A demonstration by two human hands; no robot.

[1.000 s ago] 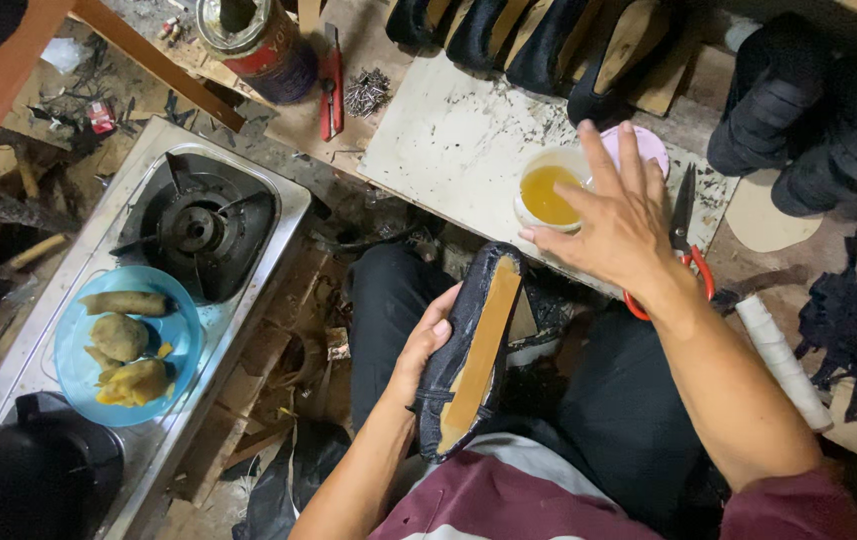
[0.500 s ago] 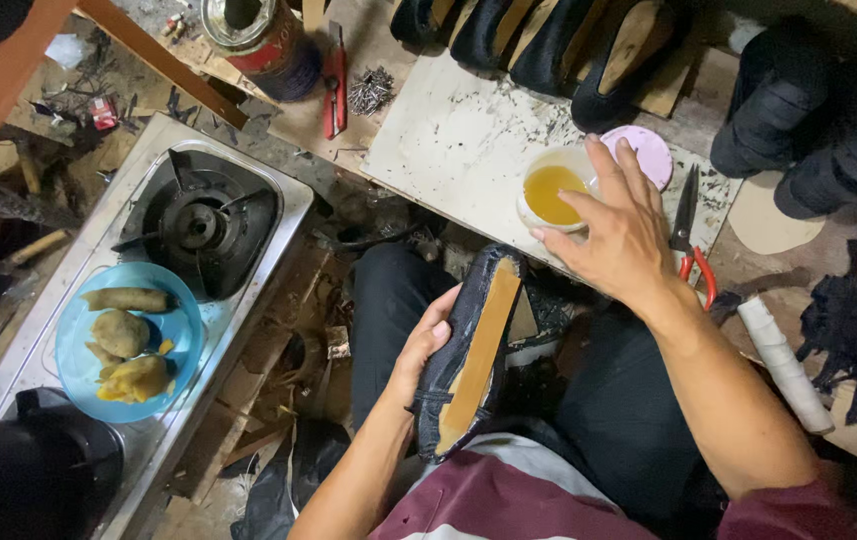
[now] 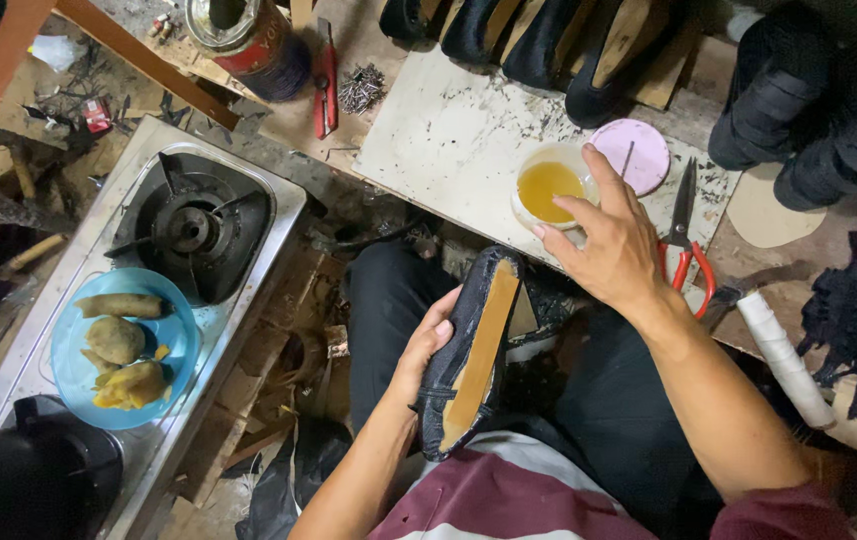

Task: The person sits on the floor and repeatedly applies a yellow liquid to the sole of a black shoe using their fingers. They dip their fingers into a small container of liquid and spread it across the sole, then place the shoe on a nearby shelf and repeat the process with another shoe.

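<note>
L hand (image 3: 426, 345) grips dark shoe (image 3: 468, 355) sole-up on lap. R hand (image 3: 608, 245) open, fingers spread over small cup (image 3: 546, 188) of yellow liquid at table (image 3: 448, 140) edge, pink lid (image 3: 632, 155) beside. Risk: cup near edge, knock w/ fingers = spill onto lap/shoe. Scissors (image 3: 685, 235) close to wrist. Blue plate (image 3: 113, 345) w/ cooked food on stove (image 3: 193, 230). Tin can (image 3: 248, 40) top, contents not visible.

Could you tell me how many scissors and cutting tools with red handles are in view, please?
2: red-handled scissors beside the right hand, and a red-handled tool by the tin can. Others may be hidden.
</note>
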